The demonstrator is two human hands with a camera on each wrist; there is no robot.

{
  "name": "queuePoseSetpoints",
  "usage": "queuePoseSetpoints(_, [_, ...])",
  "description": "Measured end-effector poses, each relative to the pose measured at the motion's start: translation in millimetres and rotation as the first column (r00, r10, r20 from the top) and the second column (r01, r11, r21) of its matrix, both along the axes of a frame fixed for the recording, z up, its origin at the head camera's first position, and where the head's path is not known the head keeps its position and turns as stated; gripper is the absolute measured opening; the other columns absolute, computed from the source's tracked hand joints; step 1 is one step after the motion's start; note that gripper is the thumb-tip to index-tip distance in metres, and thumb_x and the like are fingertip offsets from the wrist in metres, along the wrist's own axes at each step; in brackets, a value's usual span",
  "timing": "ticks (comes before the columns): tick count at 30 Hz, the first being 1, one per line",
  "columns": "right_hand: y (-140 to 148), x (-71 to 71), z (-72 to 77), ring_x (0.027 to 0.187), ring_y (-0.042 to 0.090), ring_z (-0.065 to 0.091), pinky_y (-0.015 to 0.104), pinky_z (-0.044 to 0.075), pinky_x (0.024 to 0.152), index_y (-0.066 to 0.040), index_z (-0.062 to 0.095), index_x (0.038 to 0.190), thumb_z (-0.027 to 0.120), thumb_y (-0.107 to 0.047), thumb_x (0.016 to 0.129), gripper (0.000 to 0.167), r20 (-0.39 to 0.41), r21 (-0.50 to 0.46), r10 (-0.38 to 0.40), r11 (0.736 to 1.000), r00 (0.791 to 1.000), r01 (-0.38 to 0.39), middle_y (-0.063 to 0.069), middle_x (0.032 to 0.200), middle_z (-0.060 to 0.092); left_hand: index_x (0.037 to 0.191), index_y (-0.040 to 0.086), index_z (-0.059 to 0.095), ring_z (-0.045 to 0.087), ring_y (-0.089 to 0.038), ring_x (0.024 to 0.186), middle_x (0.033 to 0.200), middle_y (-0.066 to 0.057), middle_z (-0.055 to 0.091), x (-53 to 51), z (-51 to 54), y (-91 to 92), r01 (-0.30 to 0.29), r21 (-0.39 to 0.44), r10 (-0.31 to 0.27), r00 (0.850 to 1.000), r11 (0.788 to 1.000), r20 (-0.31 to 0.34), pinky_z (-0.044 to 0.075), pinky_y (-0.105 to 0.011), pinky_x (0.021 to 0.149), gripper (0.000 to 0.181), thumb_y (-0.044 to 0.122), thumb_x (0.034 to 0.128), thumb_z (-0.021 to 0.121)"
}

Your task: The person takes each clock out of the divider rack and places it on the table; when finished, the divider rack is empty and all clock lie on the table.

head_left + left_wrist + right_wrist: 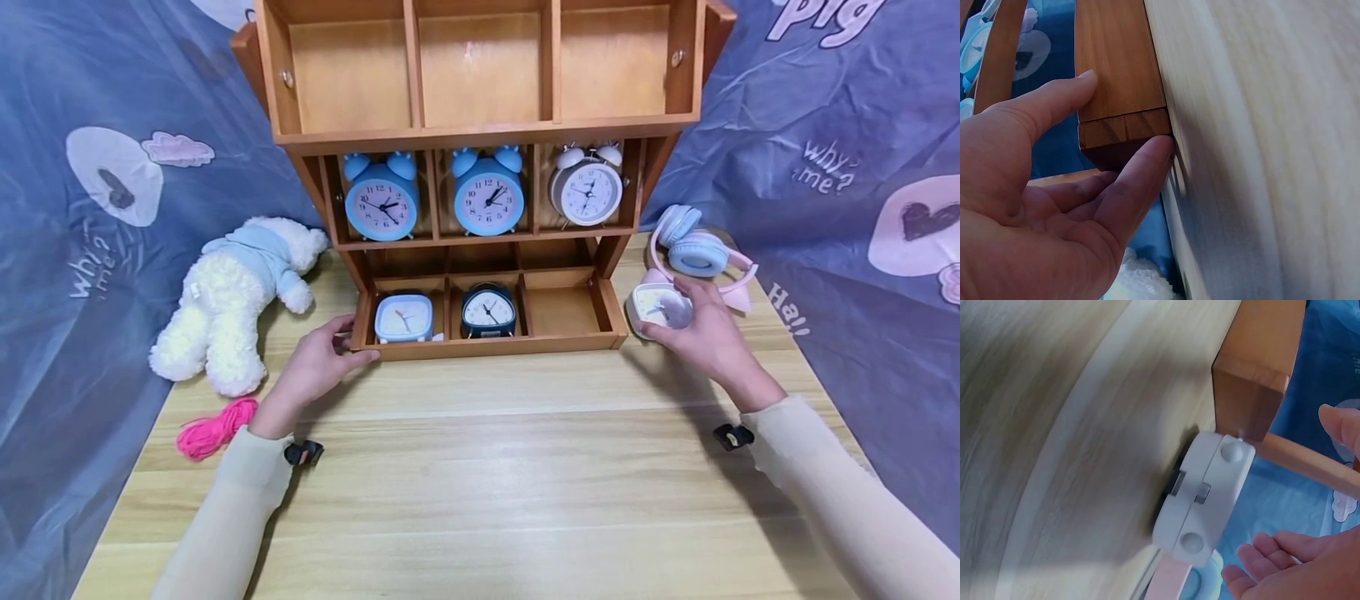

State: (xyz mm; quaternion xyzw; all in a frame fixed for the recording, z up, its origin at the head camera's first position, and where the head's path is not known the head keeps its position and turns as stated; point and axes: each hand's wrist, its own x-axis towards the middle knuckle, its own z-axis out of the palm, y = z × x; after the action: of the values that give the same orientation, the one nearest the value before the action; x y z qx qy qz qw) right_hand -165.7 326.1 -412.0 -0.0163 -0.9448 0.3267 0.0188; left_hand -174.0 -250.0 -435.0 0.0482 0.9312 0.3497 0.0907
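A three-tier wooden display shelf (487,348) stands at the back of the table. At its lower left corner my left hand (318,362) grips the wood, thumb on the front rail (1119,56) and fingers round the end. Just off the shelf's right end, a small white alarm clock (660,306) stands on the tabletop. My right hand (701,329) is spread beside this clock; the right wrist view shows a gap between its fingers (1260,559) and the clock (1204,494). In the bottom row sit a pale blue clock (404,318) and a dark teal clock (488,311).
Two blue twin-bell clocks (381,204) and a white one (587,192) fill the middle row. A plush toy (232,292) and pink cord (217,429) lie left. Headphones (697,250) lie behind the right hand. Printed blue cloth (862,250) hangs around the table.
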Motion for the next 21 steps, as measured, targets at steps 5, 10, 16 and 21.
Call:
queuePoseSetpoints(5, [-7.7, 2.6, -0.2, 0.149, 0.068, 0.042, 0.081, 0.033, 0.123, 0.011, 0.033, 0.17, 0.091, -0.032, 0.093, 0.106, -0.02, -0.014, 0.028, 1.0, 0.999, -0.028, 0.041, 0.169, 0.035, 0.167, -0.001, 0.047, 0.07, -0.044, 0.13, 0.144, -0.031, 0.07, -0.2, -0.8, -0.3, 0.001, 0.0, -0.001, 1.0, 1.0, -0.008, 0.058, -0.056, 0.105, 0.084, 0.035, 0.1016, 0.085])
queuePoseSetpoints(10, [-18.6, 8.6, -3.4, 0.149, 0.065, 0.043, 0.079, 0.035, 0.124, 0.011, 0.033, 0.169, 0.09, -0.037, 0.094, 0.106, -0.008, -0.024, 0.033, 0.999, 0.999, -0.033, 0.041, 0.166, 0.038, 0.167, -0.001, 0.047, 0.07, -0.044, 0.13, 0.144, -0.031, 0.07, -0.3, -0.9, -0.1, 0.003, -0.003, -0.003, 1.0, 1.0, -0.008, 0.058, -0.057, 0.106, 0.084, 0.035, 0.1015, 0.085])
queuePoseSetpoints(16, [-35.2, 12.6, -6.3, 0.153, 0.061, 0.042, 0.076, 0.035, 0.126, 0.01, 0.037, 0.168, 0.09, -0.037, 0.093, 0.103, -0.022, -0.042, 0.053, 0.998, 0.998, -0.054, 0.039, 0.166, 0.04, 0.167, -0.001, 0.047, 0.07, -0.043, 0.129, 0.143, -0.03, 0.071, -0.7, -2.1, -0.8, 0.004, -0.001, -0.004, 1.0, 1.0, -0.01, 0.058, -0.056, 0.105, 0.083, 0.035, 0.1016, 0.085])
queuePoseSetpoints(21, [-50.0, 15.1, -6.5, 0.156, 0.056, 0.042, 0.074, 0.035, 0.127, 0.008, 0.038, 0.167, 0.091, -0.038, 0.093, 0.102, -0.027, -0.045, 0.072, 0.996, 0.997, -0.073, 0.035, 0.168, 0.041, 0.166, -0.001, 0.047, 0.071, -0.043, 0.128, 0.142, -0.03, 0.071, -1.4, -2.6, -1.1, 0.009, -0.003, -0.009, 1.0, 1.0, -0.016, 0.058, -0.055, 0.105, 0.083, 0.035, 0.1017, 0.085])
